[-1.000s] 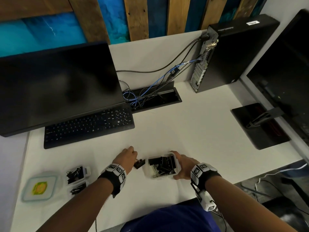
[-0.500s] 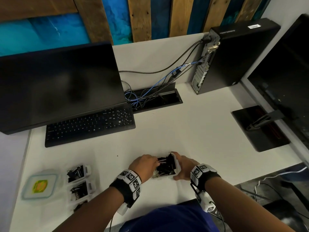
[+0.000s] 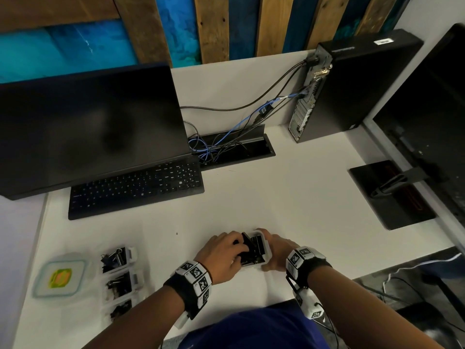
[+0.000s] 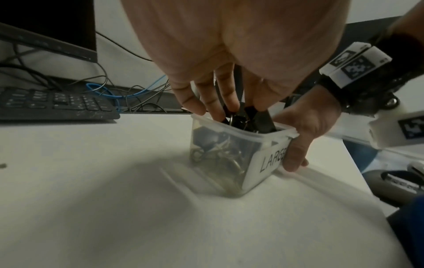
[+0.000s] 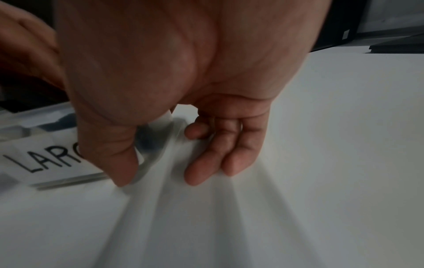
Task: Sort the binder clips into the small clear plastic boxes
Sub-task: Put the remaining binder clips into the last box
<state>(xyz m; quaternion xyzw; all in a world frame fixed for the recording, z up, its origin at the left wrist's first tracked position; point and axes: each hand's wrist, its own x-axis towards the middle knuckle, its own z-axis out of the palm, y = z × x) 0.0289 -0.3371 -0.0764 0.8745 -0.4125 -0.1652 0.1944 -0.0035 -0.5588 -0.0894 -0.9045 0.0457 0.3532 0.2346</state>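
White desk (image 3: 289, 197); keyboard (image 3: 136, 187); boxes (image 3: 120, 280)

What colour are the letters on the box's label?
Black letters on a white label, clearest in the left wrist view.

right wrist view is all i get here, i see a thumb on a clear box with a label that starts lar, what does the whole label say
Observer: The left wrist view shows more of it: LARGE on the clear box, last letter partly behind the right hand.
Operator: anything in the box
Observer: Yes, black binder clips with wire handles, piled up to the rim.
Operator: wheres the other hand
Observer: The left hand is over the box mouth, fingers reaching down among the clips.
Operator: other boxes around
Observer: Three smaller clear boxes holding clips sit in a row to the person's left, beside a loose lid.
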